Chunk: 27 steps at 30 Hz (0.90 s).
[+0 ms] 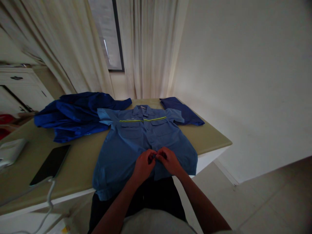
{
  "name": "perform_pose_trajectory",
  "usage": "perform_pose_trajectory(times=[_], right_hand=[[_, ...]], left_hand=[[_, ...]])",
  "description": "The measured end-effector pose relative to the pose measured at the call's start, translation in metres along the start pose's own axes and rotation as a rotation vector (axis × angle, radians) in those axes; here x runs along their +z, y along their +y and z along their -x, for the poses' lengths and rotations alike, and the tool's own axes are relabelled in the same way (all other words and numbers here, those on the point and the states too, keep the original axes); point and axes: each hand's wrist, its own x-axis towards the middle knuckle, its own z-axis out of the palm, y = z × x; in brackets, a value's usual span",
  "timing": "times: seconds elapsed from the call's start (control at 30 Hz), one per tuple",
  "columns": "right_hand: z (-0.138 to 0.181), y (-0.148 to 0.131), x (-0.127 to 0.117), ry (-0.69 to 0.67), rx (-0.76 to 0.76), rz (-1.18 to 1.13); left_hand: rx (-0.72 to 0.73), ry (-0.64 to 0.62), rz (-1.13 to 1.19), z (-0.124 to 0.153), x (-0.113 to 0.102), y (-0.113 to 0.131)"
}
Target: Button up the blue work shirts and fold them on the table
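A blue short-sleeved work shirt (126, 143) lies face up across the table, its collar pointing away from me and its lower hem hanging over the near edge. A yellow-green stripe crosses its chest above two flap pockets. Both hands meet at the front placket in the lower part of the shirt. My left hand (145, 162) pinches the placket cloth from the left. From the right, my right hand (169, 159) pinches the same spot, fingertips almost touching the left ones. Whatever button sits between the fingers is hidden. Higher up, the placket looks closed.
Crumpled dark blue clothing (78, 112) lies at the back left, and a folded navy garment (181, 110) at the back right. A black phone (51, 164) with a white cable (50, 191) and a white device (12, 151) rest on the table (78, 175) at left. A wall stands right.
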Motion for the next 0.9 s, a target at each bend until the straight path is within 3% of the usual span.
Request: perform_pose_trajectory(times=[0.23,0.33,0.4,0.5,0.6,0.67,0.73,0.83,0.9], right_hand=[[-0.007,0.000,0.001,0.007,0.008,-0.015],[-0.005,0.000,-0.006,-0.029,-0.016,-0.002],[-0.007,-0.002,-0.015,-0.121,-0.028,0.000],[-0.027,-0.006,-0.033,-0.202,-0.046,0.048],[-0.075,-0.006,-0.047,-0.093,-0.104,0.141],[-0.123,0.002,-0.050,-0.009,-0.155,0.203],[-0.177,0.017,-0.048,0.031,-0.171,0.266],[-0.251,0.049,-0.039,0.014,-0.066,0.424],[-0.287,0.070,-0.031,0.002,-0.011,0.510]], left_hand=[[0.049,0.052,-0.126,0.001,0.003,0.001],[0.076,0.000,-0.238,-0.001,0.001,0.008],[0.065,-0.096,-0.352,-0.004,-0.007,0.016],[0.066,-0.336,-0.462,-0.019,-0.028,0.030],[0.151,-0.596,-0.368,-0.057,-0.051,0.033],[0.183,-0.643,-0.281,-0.096,-0.065,0.022],[0.180,-0.489,-0.345,-0.139,-0.078,-0.001],[0.149,-0.106,-0.600,-0.192,-0.095,-0.050],[0.139,-0.001,-0.725,-0.210,-0.106,-0.085]])
